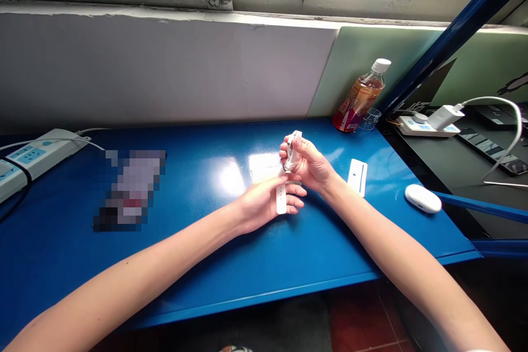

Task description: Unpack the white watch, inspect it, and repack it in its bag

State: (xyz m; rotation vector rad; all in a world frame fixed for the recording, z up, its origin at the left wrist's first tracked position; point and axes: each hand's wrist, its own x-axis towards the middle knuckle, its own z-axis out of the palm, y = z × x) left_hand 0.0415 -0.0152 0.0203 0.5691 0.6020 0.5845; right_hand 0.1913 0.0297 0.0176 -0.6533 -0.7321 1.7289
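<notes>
Above the middle of the blue desk, both hands hold a white watch strap (281,199), its holed end hanging down across my left palm. My left hand (264,201) has its thumb pressed on the strap, while its other fingers stretch out behind. The fingers of my right hand (311,164) are closed around the upper, curved part of the strap, where a dark rim shows. Whether a watch case is fixed there is hidden by the fingers. Behind the hands lies a pale flat sheet (260,168), partly covered and washed out by glare.
To the right lie a white slotted card (357,177) and a white rounded case (423,199). A drink bottle (358,100) and a small clear cup (370,119) stand by the wall. A blurred-out phone-shaped thing (138,181) and a power strip (43,154) are at left.
</notes>
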